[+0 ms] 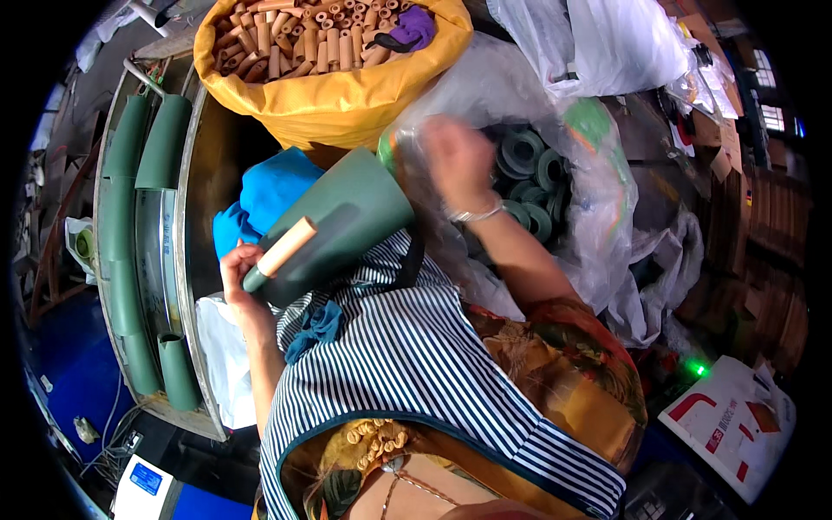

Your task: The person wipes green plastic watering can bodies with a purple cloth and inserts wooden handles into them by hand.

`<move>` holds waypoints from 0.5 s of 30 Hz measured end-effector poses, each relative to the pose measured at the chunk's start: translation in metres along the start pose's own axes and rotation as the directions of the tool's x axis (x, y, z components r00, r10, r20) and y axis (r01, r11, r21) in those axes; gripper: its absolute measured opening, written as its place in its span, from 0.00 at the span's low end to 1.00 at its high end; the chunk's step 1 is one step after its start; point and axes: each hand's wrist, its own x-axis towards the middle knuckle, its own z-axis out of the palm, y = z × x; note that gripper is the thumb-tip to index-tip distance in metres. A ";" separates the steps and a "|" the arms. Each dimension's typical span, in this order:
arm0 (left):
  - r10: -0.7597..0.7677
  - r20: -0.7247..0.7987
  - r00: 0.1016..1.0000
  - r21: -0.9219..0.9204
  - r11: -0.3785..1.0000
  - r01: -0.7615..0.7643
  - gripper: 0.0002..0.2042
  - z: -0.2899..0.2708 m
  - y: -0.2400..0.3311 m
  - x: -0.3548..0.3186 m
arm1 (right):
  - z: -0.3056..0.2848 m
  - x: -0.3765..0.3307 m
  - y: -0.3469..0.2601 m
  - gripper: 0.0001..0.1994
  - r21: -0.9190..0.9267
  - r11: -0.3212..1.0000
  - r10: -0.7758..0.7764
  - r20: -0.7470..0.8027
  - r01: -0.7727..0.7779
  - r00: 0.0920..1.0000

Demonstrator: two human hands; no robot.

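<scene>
My left hand is closed at the lower left end of a green tapered bucket-like piece, tilted across my lap. A pale wooden tube lies along its near side, close to my left fingertips. My right hand, smeared by motion, is raised over the left edge of a clear plastic bag. Several dark green rings with round holes lie inside that bag, beside my right wrist. Whether my right fingers hold anything is hidden by the blur.
Ahead stands a yellow sack full of short wooden tubes, a purple cloth on top. At left, a wooden-framed rack holds several green pieces. A blue cloth bundle sits behind my left hand. Flattened cardboard is stacked at right.
</scene>
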 end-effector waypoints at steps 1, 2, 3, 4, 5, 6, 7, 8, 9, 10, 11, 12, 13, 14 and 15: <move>0.073 0.041 0.997 0.105 0.991 -0.077 0.30 0.000 0.002 -0.001 | -0.004 -0.010 0.055 0.10 -0.113 0.952 0.286 0.005 -0.284 0.958; 0.135 0.088 0.987 0.211 0.966 -0.151 0.25 0.000 0.004 -0.003 | -0.010 -0.019 0.113 0.12 -0.297 0.904 0.323 0.000 -0.309 0.946; 0.190 0.144 0.971 0.306 0.925 -0.226 0.21 0.001 0.004 -0.005 | -0.012 -0.040 0.174 0.10 -0.455 0.829 0.380 0.034 -0.324 0.924; 0.171 0.121 0.978 0.273 0.941 -0.198 0.17 -0.001 0.002 -0.006 | -0.016 -0.064 0.224 0.09 -0.630 0.712 0.482 0.119 -0.309 0.868; 0.179 0.122 0.976 0.260 0.943 -0.206 0.17 0.001 0.002 -0.005 | -0.020 -0.083 0.263 0.10 -0.779 0.576 0.584 0.178 -0.249 0.792; 0.189 0.120 0.975 0.250 0.944 -0.213 0.16 0.005 0.002 -0.004 | -0.023 -0.098 0.289 0.13 -0.842 0.495 0.649 0.194 -0.215 0.736; 0.197 0.113 0.974 0.240 0.946 -0.219 0.16 0.007 0.001 -0.005 | -0.024 -0.109 0.307 0.16 -0.896 0.413 0.709 0.203 -0.165 0.676; 0.172 0.105 0.979 0.228 0.954 -0.192 0.17 0.008 0.001 -0.004 | -0.024 -0.118 0.321 0.20 -0.914 0.362 0.751 0.168 -0.186 0.638; 0.162 0.090 0.983 0.222 0.958 -0.178 0.17 0.003 -0.004 -0.008 | -0.019 -0.124 0.329 0.22 -0.940 0.325 0.715 0.173 -0.103 0.678; 0.162 0.092 0.982 0.219 0.959 -0.179 0.17 0.001 -0.005 -0.008 | -0.019 -0.124 0.332 0.22 -0.947 0.319 0.692 0.202 -0.043 0.693; 0.163 0.098 0.982 0.214 0.960 -0.181 0.17 0.000 -0.006 -0.008 | -0.019 -0.122 0.336 0.22 -0.951 0.309 0.670 0.228 0.014 0.706; 0.154 0.106 0.982 0.207 0.963 -0.173 0.19 -0.003 -0.008 -0.009 | -0.021 -0.121 0.341 0.22 -0.943 0.328 0.628 0.261 0.055 0.733; 0.133 0.104 0.986 0.168 0.974 -0.149 0.20 -0.003 -0.008 -0.010 | -0.024 -0.120 0.342 0.22 -0.935 0.341 0.587 0.290 0.094 0.756; 0.112 0.105 0.988 0.127 0.984 -0.125 0.21 -0.003 -0.009 -0.010 | -0.027 -0.120 0.343 0.22 -0.928 0.350 0.546 0.316 0.132 0.776; 0.091 0.108 0.990 0.085 0.991 -0.101 0.22 -0.002 -0.010 -0.010 | -0.028 -0.118 0.343 0.22 -0.919 0.376 0.534 0.321 0.120 0.782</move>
